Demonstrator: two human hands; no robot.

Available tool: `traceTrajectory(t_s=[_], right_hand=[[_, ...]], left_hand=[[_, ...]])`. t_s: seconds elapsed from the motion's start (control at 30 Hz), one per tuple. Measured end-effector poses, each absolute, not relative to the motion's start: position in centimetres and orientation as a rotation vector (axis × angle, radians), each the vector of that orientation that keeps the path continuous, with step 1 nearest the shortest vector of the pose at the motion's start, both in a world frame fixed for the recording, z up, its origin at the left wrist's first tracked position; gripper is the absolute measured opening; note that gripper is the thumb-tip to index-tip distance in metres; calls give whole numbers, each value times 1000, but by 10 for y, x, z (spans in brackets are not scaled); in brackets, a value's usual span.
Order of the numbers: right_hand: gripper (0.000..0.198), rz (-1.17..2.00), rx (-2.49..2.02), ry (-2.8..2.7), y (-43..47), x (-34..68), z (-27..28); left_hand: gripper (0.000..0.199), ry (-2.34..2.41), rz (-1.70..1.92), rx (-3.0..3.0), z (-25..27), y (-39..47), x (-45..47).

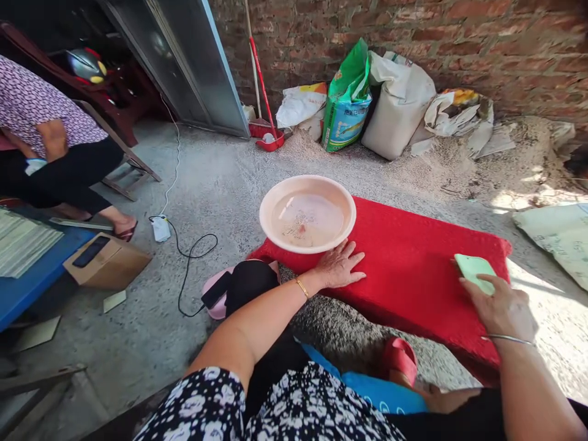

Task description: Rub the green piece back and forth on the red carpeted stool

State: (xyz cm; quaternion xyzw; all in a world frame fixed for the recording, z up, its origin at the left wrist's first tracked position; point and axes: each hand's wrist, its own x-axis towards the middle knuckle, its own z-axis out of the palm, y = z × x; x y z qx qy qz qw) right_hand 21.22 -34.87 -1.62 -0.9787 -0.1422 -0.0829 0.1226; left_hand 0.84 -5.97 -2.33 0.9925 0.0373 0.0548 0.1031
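My left hand point(339, 264) lies flat on a red cloth point(413, 254), fingers spread, just below the rim of a pale pink basin point(271, 229). The basin holds shallow, clear water with dark bits and a small reddish piece at the bottom. The cloth covers a long, low surface in front of my knees. At its right end, my right hand point(508, 309) is closed around a pale green scrubbing brush point(474, 269) with a smooth, rounded back. The brush rests against the cloth, and its underside is hidden.
A seated person point(50, 122) is at the left, near a blue table point(43, 266) and a cardboard box point(113, 263). A black cable point(187, 269) runs from a white power strip point(160, 228) to a phone point(217, 290). Sacks point(399, 104) and a red dustpan point(271, 144) stand by the brick wall.
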Motion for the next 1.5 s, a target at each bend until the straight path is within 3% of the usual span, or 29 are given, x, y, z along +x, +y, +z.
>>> traceTrajectory(t_s=[0.1,0.27,0.43,0.7,0.83,1.0,1.17,1.5], right_hand=[[56,-179,-2807,-287,-340,207,-5],[46,-168,-2597,-767,-275,146,4],[36,-78,-2663,-1103,-240,118,-1],[41,84,-2883,-446,-326,175,12],[44,21,-2872,-217,-337,186,20],[38,-44,-2737,-729,-285,140,16],[35,-18,-2665,-1081,-254,112,8],[44,71,-2870,-161,-392,180,10]], left_hand=[[61,123,172,2921,-26,-59,10],[57,140,188,2914,-24,-60,11],[53,142,279,2947,-23,-56,11],[49,128,363,2973,-25,-56,13],[45,33,458,2968,-24,-60,9],[52,-536,409,2916,-27,-74,-8],[54,-590,250,3002,-32,-80,-14],[50,-605,288,3024,-31,-78,-13]])
